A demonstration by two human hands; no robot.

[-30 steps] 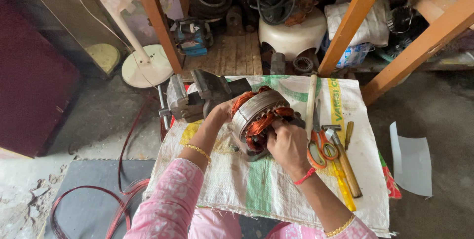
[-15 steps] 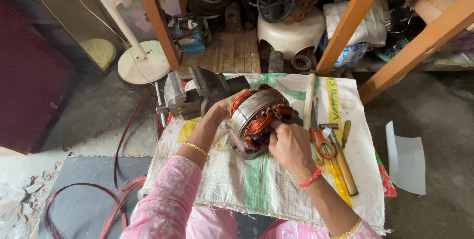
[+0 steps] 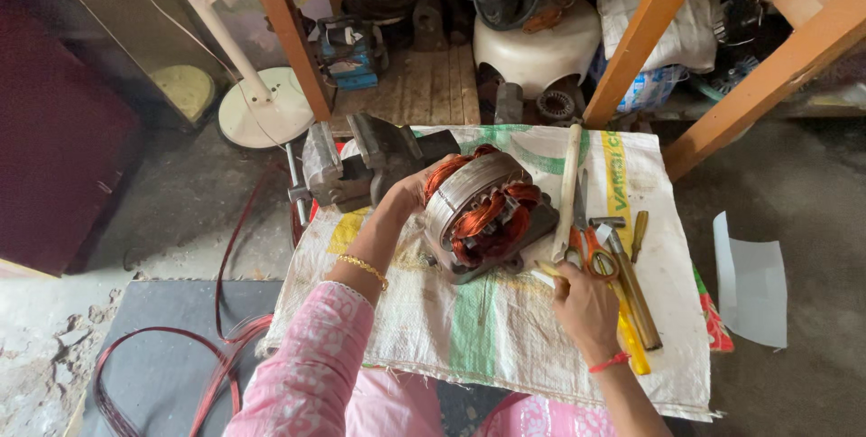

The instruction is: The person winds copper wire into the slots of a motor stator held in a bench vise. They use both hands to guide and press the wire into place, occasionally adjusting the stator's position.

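Observation:
A motor stator (image 3: 483,207) with copper windings and a grey metal core rests tilted on a woven white sack (image 3: 505,329) spread on the floor. My left hand (image 3: 410,193) grips the stator's upper left side. My right hand (image 3: 582,306) is to the stator's right, fingers closed around the lower end of a pale wooden stick (image 3: 568,189) that lies along the sack. Orange-handled scissors (image 3: 593,252), a hammer (image 3: 627,284), a yellow tool (image 3: 633,351) and a small chisel (image 3: 639,234) lie just right of the stick.
A grey bench vise (image 3: 356,166) sits at the sack's far left corner. Behind stand orange wooden legs (image 3: 293,40), a white fan base (image 3: 266,112) and a white housing (image 3: 537,45). Red wire loops (image 3: 180,356) lie at left, white paper (image 3: 749,279) at right.
My right hand has left the stator's front and moved right and down onto the lower end of the wooden stick. My left hand stays on the stator.

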